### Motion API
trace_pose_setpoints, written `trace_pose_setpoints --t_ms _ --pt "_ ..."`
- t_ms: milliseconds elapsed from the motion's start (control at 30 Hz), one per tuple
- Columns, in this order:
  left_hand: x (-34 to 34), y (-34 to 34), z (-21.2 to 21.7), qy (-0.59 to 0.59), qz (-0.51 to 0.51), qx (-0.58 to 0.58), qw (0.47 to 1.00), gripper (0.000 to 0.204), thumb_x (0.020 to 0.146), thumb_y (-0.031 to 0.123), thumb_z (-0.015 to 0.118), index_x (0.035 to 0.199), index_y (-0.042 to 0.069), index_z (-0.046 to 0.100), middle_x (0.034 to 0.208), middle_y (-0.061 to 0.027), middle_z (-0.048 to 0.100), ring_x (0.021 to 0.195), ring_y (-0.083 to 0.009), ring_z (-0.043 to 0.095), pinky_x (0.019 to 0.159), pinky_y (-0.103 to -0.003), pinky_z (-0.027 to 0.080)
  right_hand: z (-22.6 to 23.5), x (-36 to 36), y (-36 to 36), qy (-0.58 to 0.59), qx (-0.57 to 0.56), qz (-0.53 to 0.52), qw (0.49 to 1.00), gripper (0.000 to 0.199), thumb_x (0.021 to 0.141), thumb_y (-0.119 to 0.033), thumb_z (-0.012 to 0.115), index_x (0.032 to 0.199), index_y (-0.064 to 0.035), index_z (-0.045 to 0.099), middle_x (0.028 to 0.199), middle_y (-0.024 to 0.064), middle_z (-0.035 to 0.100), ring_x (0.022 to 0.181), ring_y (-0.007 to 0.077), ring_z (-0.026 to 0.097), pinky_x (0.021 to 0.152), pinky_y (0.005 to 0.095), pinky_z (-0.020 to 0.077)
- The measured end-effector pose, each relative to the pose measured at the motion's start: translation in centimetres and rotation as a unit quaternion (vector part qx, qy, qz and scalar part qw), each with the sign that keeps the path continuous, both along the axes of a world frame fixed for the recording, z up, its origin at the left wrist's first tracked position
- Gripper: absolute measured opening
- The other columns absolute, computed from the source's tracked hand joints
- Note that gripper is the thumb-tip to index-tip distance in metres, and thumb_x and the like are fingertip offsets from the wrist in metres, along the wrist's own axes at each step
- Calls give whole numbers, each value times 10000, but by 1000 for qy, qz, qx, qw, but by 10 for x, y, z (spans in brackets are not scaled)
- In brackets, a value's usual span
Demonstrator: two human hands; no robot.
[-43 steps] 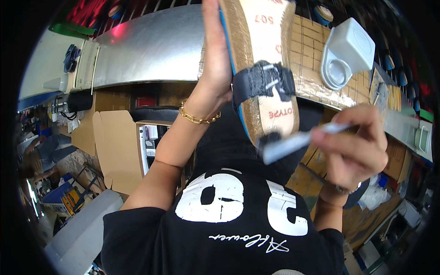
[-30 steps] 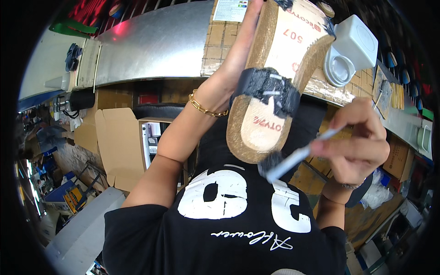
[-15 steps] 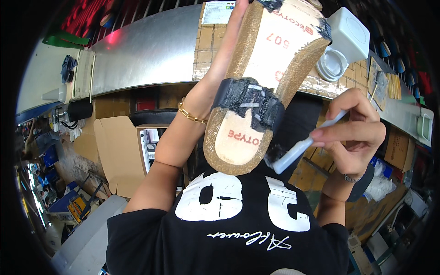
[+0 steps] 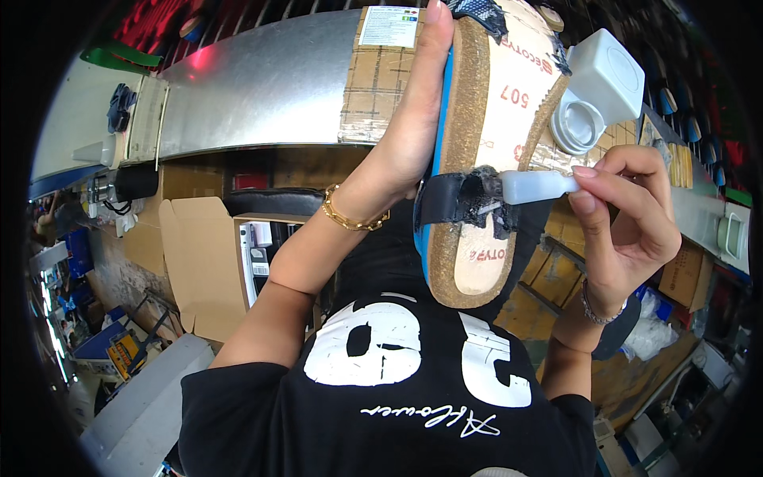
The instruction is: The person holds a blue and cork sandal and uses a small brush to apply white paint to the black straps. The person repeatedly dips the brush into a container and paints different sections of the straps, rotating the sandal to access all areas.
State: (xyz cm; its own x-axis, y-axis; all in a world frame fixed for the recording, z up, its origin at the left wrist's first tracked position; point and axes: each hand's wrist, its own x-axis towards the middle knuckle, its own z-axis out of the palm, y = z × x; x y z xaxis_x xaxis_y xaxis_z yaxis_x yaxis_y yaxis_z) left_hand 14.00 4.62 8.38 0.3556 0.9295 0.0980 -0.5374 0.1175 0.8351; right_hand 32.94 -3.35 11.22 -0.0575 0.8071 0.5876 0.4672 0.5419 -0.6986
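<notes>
My left hand grips an upturned sandal by its left side, with most fingers hidden behind it. Its underside faces me: a pale board framed by brown cork, with black strap ends folded over it and a blue layer along the left edge. In my right hand, between thumb and fingers, is a brush with a translucent white handle. The dark bristle end meets the folded strap on the sandal's underside, near the middle of its width.
A white plastic container with a round open cup stands on the bench right of the sandal. The metal benchtop stretches left, beside a taped cardboard sheet. Below the bench is an open cardboard box.
The brush has moved up from below the sandal's right side onto the folded strap. My left hand has shifted the sandal right and turned it, so its blue left edge now shows.
</notes>
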Motion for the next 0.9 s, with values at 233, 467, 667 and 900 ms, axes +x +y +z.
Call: trace_pose_setpoints --t_ms 233,467,667,900 --pt "0 -2 0 -1 6 0 1000 959 963 786 136 1432 18 469 1262 -165 653 1099 -209 688 919 -334 582 3 -4 1 -53 35 10 998 317 601 4 867 902 -85 823 872 54 609 720 123 549 608 227 401" --pt "1 -2 1 0 1 1 1000 960 963 786 134 1430 18 471 1257 -164 656 1095 -207 690 914 -330 584 7 -3 -5 -48 -4 8 999 297 592 20 839 879 -54 810 855 72 601 734 132 535 626 232 377" --pt "1 -2 1 2 -3 0 1000 960 963 787 132 1428 18 472 1252 -163 658 1091 -205 691 909 -328 586 12 1 -9 -57 -50 33 997 241 629 -40 819 862 8 781 879 111 586 807 177 535 677 264 359" --pt "-5 -5 0 7 -1 -4 1000 961 963 787 130 1427 19 474 1247 -162 660 1086 -203 693 904 -325 588 15 -1 -16 -55 -76 25 995 254 547 -77 788 794 -18 787 841 103 577 754 175 521 641 260 324"
